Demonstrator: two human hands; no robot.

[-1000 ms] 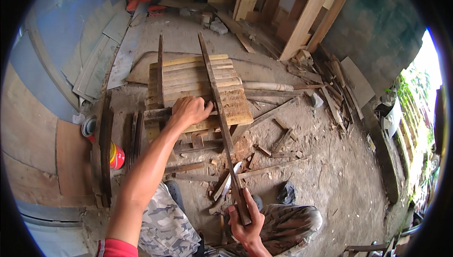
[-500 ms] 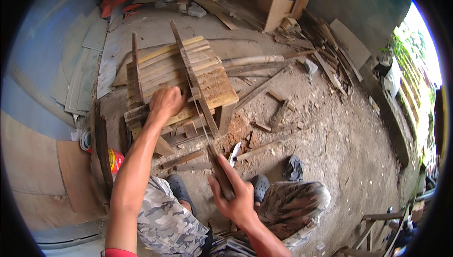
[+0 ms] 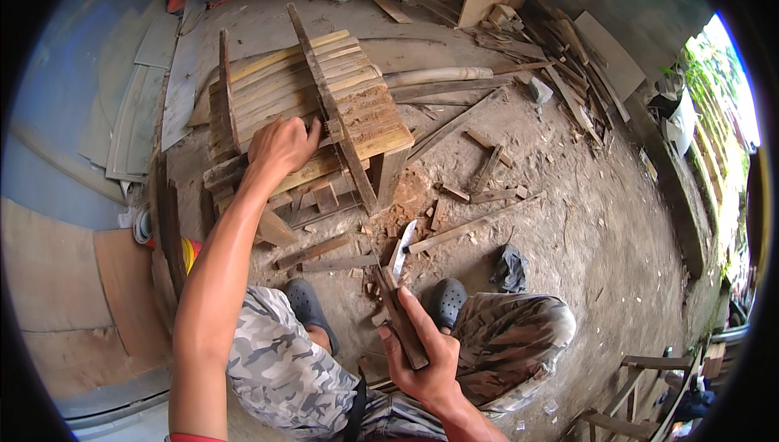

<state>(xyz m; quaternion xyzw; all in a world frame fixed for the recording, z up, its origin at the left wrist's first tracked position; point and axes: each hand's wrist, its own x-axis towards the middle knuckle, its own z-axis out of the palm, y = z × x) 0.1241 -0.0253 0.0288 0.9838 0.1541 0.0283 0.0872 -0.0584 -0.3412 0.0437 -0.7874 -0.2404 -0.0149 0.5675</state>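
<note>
Firstly, at nine o'clock we note dark upright planks (image 3: 166, 223) beside a red-and-yellow round object (image 3: 188, 253). Our left hand (image 3: 280, 148) rests at eleven o'clock, fingers curled over the stack of pale split wooden slats (image 3: 324, 93); a long dark wooden strip (image 3: 329, 105) lies diagonally across that stack. At six o'clock our right hand (image 3: 426, 357) is closed around the wooden handle of a short steel-bladed chopping knife (image 3: 399, 251), blade pointing to twelve o'clock. Grey clogs (image 3: 445, 302) sit below. Scrap sticks (image 3: 479, 186) litter the dirt at three o'clock.
</note>
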